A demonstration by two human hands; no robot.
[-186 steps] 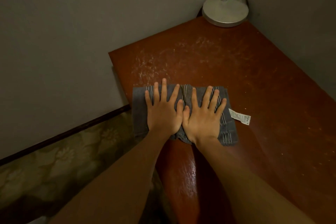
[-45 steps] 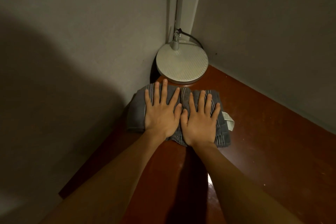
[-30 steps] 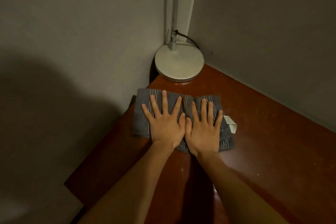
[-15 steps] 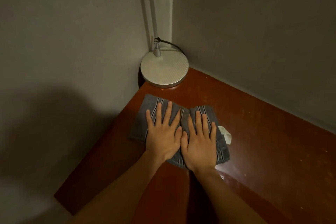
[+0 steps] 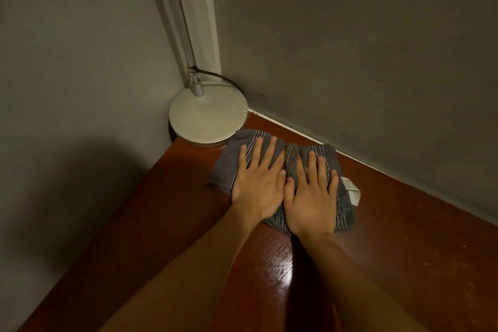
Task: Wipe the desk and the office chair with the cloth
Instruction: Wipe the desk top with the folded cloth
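Your left hand [image 5: 257, 183] and right hand [image 5: 312, 197] press flat, fingers spread, gripping nothing, on the cloth [image 5: 226, 167], seemingly touching the lamp base [image 5: 207, 116] on the desk [image 5: 404, 237].

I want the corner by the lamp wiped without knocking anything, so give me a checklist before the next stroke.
1. Both palms flat on the cloth: ok, left hand and right hand press it side by side.
2. Cloth lying on the desk: ok.
3. Gap to the lamp base: not ok, the cloth's far edge reaches it.
4. Lamp cable clear of the hands: ok.
5. Cloth label tucked under: not ok, it sticks out.
6. Office chair: cannot tell, out of view.
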